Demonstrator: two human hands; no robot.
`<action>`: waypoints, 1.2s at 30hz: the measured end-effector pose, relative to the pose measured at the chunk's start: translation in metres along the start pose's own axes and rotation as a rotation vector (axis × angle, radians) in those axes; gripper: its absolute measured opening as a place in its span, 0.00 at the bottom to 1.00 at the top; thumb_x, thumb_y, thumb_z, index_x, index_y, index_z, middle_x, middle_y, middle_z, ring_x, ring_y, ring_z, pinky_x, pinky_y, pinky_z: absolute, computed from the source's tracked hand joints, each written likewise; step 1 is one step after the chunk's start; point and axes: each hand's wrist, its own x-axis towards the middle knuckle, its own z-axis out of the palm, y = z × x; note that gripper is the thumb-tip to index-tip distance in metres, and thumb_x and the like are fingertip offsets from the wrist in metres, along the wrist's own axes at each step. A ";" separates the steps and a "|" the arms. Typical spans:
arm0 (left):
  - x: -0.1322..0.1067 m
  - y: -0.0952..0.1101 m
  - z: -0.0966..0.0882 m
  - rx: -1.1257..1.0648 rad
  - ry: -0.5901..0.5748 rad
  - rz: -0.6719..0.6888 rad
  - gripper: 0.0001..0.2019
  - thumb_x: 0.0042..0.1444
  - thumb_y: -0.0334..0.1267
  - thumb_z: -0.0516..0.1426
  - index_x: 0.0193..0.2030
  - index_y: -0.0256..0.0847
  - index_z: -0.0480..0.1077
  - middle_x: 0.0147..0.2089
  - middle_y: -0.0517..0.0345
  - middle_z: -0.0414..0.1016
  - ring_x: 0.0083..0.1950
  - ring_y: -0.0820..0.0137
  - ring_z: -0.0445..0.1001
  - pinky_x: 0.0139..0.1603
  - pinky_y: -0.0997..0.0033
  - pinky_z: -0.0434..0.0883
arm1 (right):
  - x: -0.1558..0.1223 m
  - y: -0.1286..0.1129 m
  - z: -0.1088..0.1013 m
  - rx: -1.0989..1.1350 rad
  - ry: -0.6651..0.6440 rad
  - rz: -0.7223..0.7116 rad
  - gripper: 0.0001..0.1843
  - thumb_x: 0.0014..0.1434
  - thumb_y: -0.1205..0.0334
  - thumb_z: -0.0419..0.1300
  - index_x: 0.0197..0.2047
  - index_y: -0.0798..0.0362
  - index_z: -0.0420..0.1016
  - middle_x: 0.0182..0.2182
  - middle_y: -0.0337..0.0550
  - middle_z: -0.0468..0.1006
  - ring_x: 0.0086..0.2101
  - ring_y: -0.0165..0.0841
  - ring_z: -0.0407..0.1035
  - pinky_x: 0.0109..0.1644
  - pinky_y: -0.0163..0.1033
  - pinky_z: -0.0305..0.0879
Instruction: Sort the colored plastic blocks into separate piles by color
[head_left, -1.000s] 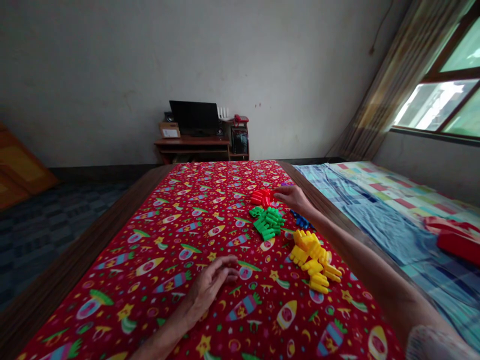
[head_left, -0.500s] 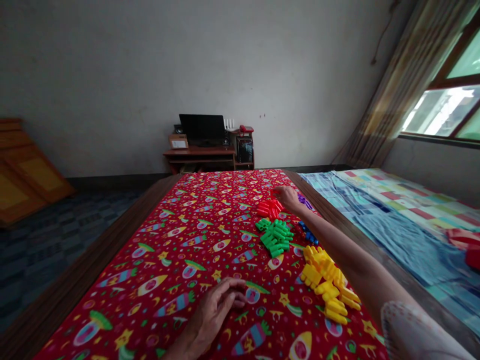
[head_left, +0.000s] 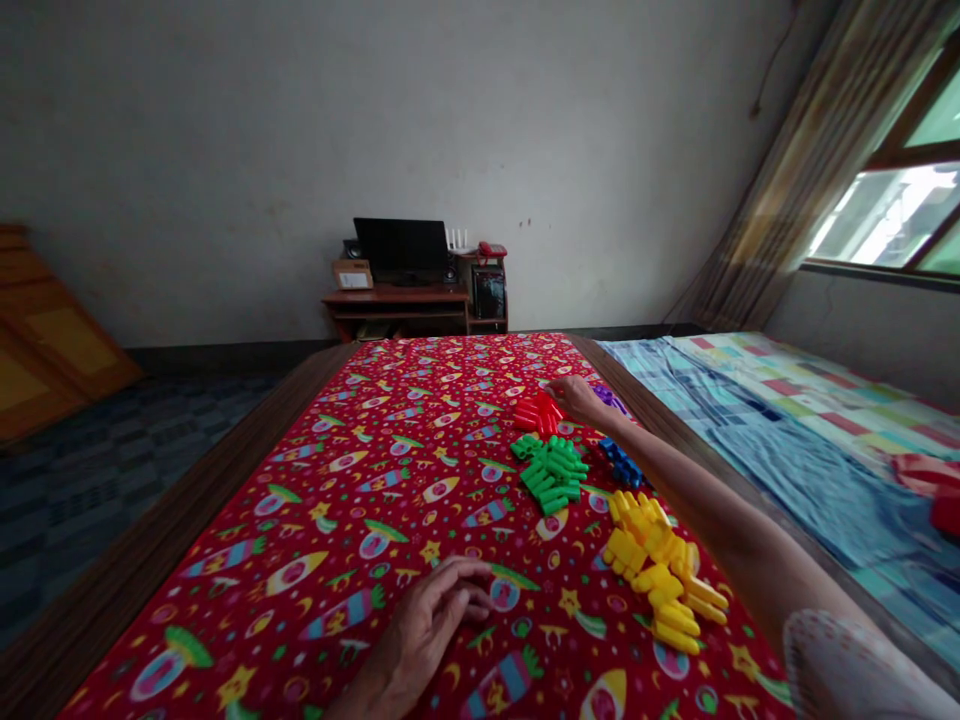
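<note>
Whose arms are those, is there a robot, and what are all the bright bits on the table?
There's no robot: these are a person's own bare arms. A camera worn on their head looks forward and down, so you see what's in front of them.

Across the table lies a red cloth printed with colourful rockets. On it are small plastic-looking toy pieces in piles: knobbly yellow pieces, tube-like green pieces, small dark blue pieces, bright red pieces and little purple pieces.

The right hand is beside the red pile; I can't tell whether it holds anything. The left hand, loosely curled, shows nothing in it.
</note>
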 end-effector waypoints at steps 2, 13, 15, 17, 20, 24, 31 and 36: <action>0.000 0.000 0.000 -0.001 -0.003 0.005 0.19 0.63 0.54 0.52 0.49 0.44 0.74 0.48 0.50 0.74 0.42 0.64 0.79 0.43 0.68 0.78 | 0.000 -0.001 -0.003 0.013 0.017 -0.006 0.19 0.62 0.63 0.48 0.20 0.55 0.64 0.17 0.36 0.59 0.21 0.25 0.48 0.28 0.36 0.43; 0.001 0.001 0.001 0.002 0.002 0.030 0.19 0.62 0.54 0.53 0.48 0.43 0.74 0.48 0.49 0.74 0.43 0.62 0.80 0.43 0.67 0.79 | -0.025 -0.039 -0.031 0.153 0.060 -0.225 0.22 0.65 0.58 0.47 0.19 0.54 0.58 0.17 0.33 0.54 0.21 0.23 0.44 0.27 0.35 0.42; 0.001 0.001 0.001 0.019 0.005 0.031 0.19 0.62 0.54 0.53 0.47 0.42 0.74 0.49 0.49 0.74 0.43 0.62 0.80 0.44 0.66 0.79 | -0.031 -0.048 -0.027 0.114 -0.068 -0.255 0.19 0.64 0.62 0.50 0.22 0.56 0.65 0.18 0.35 0.61 0.22 0.23 0.49 0.28 0.33 0.46; 0.001 0.001 0.001 0.041 0.009 0.033 0.19 0.62 0.54 0.53 0.48 0.42 0.74 0.50 0.48 0.74 0.43 0.62 0.80 0.45 0.66 0.79 | -0.036 -0.058 -0.019 0.020 -0.205 -0.231 0.15 0.63 0.62 0.53 0.27 0.57 0.73 0.22 0.40 0.70 0.24 0.25 0.57 0.30 0.32 0.50; 0.002 0.001 0.001 0.059 0.002 0.049 0.19 0.63 0.54 0.52 0.48 0.42 0.73 0.50 0.49 0.74 0.43 0.63 0.80 0.45 0.65 0.79 | -0.041 -0.075 -0.005 -0.211 -0.280 -0.124 0.13 0.62 0.56 0.57 0.40 0.56 0.78 0.35 0.49 0.78 0.34 0.34 0.69 0.36 0.34 0.58; 0.003 0.001 0.001 0.066 -0.009 0.057 0.20 0.62 0.54 0.52 0.48 0.41 0.73 0.48 0.49 0.74 0.43 0.63 0.80 0.44 0.66 0.79 | -0.041 -0.096 0.006 -0.376 -0.326 -0.057 0.19 0.62 0.52 0.57 0.49 0.56 0.76 0.45 0.55 0.78 0.43 0.42 0.71 0.45 0.42 0.63; 0.002 0.004 0.001 0.067 -0.018 0.083 0.18 0.63 0.52 0.52 0.48 0.41 0.73 0.48 0.48 0.75 0.43 0.63 0.80 0.43 0.67 0.79 | -0.039 -0.094 -0.007 -0.241 -0.276 -0.103 0.16 0.60 0.65 0.55 0.50 0.56 0.77 0.44 0.50 0.79 0.41 0.34 0.71 0.39 0.34 0.60; 0.003 0.005 0.002 0.056 -0.014 0.105 0.17 0.63 0.50 0.53 0.47 0.40 0.73 0.47 0.48 0.75 0.42 0.64 0.80 0.42 0.67 0.79 | -0.047 -0.082 -0.033 0.045 -0.283 -0.164 0.11 0.55 0.70 0.57 0.38 0.58 0.80 0.30 0.42 0.80 0.29 0.27 0.68 0.31 0.31 0.55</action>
